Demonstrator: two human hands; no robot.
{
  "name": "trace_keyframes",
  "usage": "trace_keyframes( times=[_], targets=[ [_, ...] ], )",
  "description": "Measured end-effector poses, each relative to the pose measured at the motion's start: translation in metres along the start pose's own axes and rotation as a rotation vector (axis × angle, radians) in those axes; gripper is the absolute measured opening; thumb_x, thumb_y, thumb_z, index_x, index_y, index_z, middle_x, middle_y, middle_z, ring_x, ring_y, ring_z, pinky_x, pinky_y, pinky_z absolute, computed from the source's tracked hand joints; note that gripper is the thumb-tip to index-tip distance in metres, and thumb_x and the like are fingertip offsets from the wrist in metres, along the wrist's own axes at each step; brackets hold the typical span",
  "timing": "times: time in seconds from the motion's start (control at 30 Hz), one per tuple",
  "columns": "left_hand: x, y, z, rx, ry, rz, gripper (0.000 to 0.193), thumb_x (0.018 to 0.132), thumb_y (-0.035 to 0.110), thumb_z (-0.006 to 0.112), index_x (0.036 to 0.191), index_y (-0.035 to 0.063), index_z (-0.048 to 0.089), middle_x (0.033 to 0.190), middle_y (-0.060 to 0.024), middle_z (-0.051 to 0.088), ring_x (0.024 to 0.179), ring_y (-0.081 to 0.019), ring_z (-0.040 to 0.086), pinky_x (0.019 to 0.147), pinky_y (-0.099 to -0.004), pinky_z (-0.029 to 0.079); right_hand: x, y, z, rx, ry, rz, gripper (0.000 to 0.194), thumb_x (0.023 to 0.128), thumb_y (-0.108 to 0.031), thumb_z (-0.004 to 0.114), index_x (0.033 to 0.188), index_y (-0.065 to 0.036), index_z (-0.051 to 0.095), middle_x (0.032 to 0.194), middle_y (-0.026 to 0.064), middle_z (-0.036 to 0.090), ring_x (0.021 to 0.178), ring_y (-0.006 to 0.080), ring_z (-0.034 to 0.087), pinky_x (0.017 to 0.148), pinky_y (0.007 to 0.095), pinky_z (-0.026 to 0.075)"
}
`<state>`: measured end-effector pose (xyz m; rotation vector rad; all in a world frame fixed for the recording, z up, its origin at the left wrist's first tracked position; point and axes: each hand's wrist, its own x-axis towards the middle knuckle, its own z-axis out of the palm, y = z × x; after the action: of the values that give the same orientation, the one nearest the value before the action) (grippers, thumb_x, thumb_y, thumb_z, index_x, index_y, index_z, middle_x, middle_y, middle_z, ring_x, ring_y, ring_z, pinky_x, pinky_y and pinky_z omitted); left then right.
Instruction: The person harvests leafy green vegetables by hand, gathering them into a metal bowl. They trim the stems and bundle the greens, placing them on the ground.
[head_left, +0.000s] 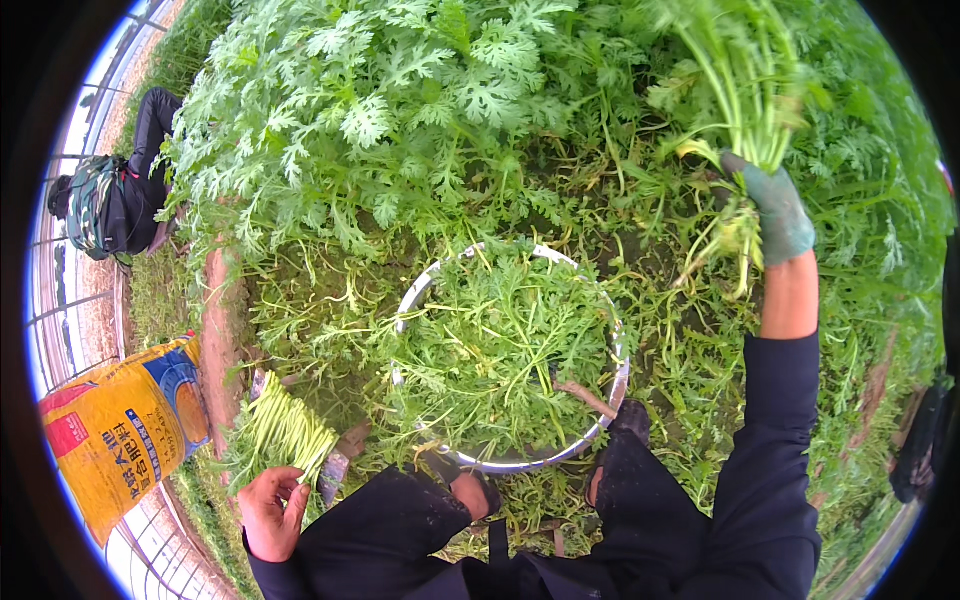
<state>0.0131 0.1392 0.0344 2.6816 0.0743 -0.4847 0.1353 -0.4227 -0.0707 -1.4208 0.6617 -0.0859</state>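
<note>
My right hand (776, 206), in a green-grey work glove, grips a bunch of leafy greens (742, 90) at the upper right, its leaves pointing up and its stem ends hanging below the fist. My bare left hand (276, 510) is at the lower left, with thumb and forefinger at the edge of a pile of cut green stems (291, 424). Whether it pinches a stem there, I cannot tell. Between my feet and the standing crop is a round tub with a pale rim (621, 382), heaped with loose leaves and stems (510, 337). A brown stick-like piece (585, 396) lies across its right side.
Dense, lobed-leaf plants (390, 97) stand ahead and at right. A yellow printed sack (124, 427) lies at left beside a bare soil strip (223, 337). Another person (120, 195) in dark clothes is at the far left. Trampled stems cover the ground around the tub.
</note>
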Motion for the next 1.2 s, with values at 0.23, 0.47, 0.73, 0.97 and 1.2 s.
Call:
trace_keyframes(
  times=[0.23, 0.47, 0.73, 0.97, 1.2],
  targets=[
    [-0.003, 0.007, 0.0, 0.04, 0.01, 0.054, 0.017, 0.084, 0.008, 0.074, 0.096, -0.0017, 0.066, 0.073, -0.0084, 0.065, 0.059, -0.013, 0.057, 0.057, -0.026, 0.046, 0.063, 0.059, 0.025, -0.041, -0.082, -0.179, 0.039, 0.074, -0.014, 0.084, 0.103, 0.0, 0.062, 0.094, 0.0118, 0.066, 0.086, 0.0234, 0.064, 0.09, 0.0394, 0.053],
    [-0.003, 0.014, -0.003, 0.037, 0.012, 0.035, 0.018, 0.084, 0.01, 0.075, 0.096, -0.0015, 0.066, 0.073, -0.0087, 0.065, 0.058, -0.0139, 0.057, 0.056, -0.0265, 0.046, 0.11, 0.092, 0.104, -0.165, 0.062, 0.11, 0.047, 0.078, -0.013, 0.078, 0.115, 0.008, 0.057, 0.097, 0.0153, 0.064, 0.082, 0.0201, 0.062, 0.072, 0.0331, 0.054],
    [0.007, 0.016, -0.001, 0.055, -0.004, 0.037, 0.018, 0.086, 0.011, 0.074, 0.096, -0.0014, 0.066, 0.071, -0.0079, 0.063, 0.057, -0.013, 0.057, 0.054, -0.0256, 0.045, 0.156, 0.068, 0.159, -0.413, -0.044, 0.125, 0.034, 0.094, -0.019, 0.064, 0.117, 0.006, 0.061, 0.095, 0.0164, 0.064, 0.082, 0.0184, 0.065, 0.07, 0.0281, 0.057],
    [0.013, 0.016, -0.002, 0.067, -0.025, 0.003, 0.016, 0.086, 0.009, 0.073, 0.096, -0.0008, 0.065, 0.07, -0.0067, 0.063, 0.056, -0.0118, 0.056, 0.052, -0.0247, 0.043, 0.222, 0.122, 0.184, -1.541, -0.063, -0.631, 0.034, 0.095, -0.027, 0.058, 0.124, -0.011, 0.065, 0.1, 0.0109, 0.07, 0.092, 0.0284, 0.07, 0.084, 0.0391, 0.057],
    [0.019, 0.014, -0.001, 0.053, -0.03, -0.017, 0.015, 0.085, 0.007, 0.072, 0.095, -0.0004, 0.065, 0.069, -0.0065, 0.062, 0.056, -0.0115, 0.056, 0.051, -0.0247, 0.042, 0.311, 0.146, 0.184, -1.368, 0.149, -0.645, 0.039, 0.091, -0.039, 0.061, 0.109, -0.005, 0.07, 0.104, 0.0176, 0.071, 0.094, 0.0339, 0.069, 0.083, 0.041, 0.055]
  ],
)
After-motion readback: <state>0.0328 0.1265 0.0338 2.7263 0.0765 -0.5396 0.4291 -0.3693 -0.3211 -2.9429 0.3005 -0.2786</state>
